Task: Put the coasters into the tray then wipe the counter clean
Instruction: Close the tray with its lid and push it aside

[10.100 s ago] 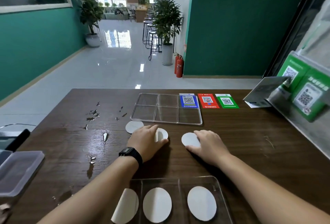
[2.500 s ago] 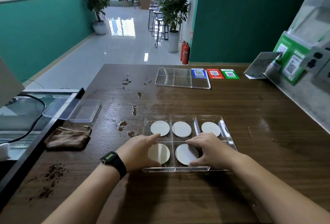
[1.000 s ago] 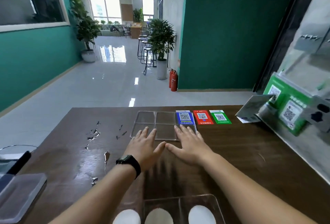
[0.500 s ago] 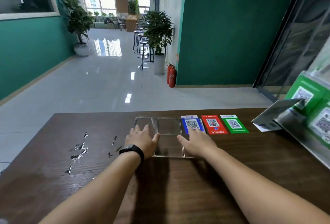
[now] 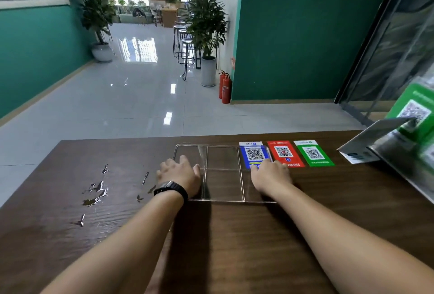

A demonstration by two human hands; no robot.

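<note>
While both arms reach forward over the dark wooden counter (image 5: 234,235), the left hand (image 5: 179,174) and the right hand (image 5: 270,175) sit at the two ends of a clear tray (image 5: 223,171) with divided compartments. The left hand lies over the tray's left end, knuckles up and fingers bent loosely down over the left rim; its thumb points right, lying over the left near compartment. Whether those fingers actually clamp the rim or only rest on it cannot be told, since the fingertips are hidden behind the hand. A black wristwatch (image 5: 170,189) sits just behind this hand. The right hand covers the tray's right end, fingers fairly straight and close together, fingertips reaching the near edge of the blue QR card (image 5: 254,154) seen through the tray's far right compartment. The two middle compartments show bare between the two thumbs. No coaster is visible in this tray.

Just right of the right fingers lie a red QR card (image 5: 284,153) and, beyond it, a green QR card (image 5: 313,153). Well left of the left fingers, spilled liquid (image 5: 97,190) spots the counter.
</note>
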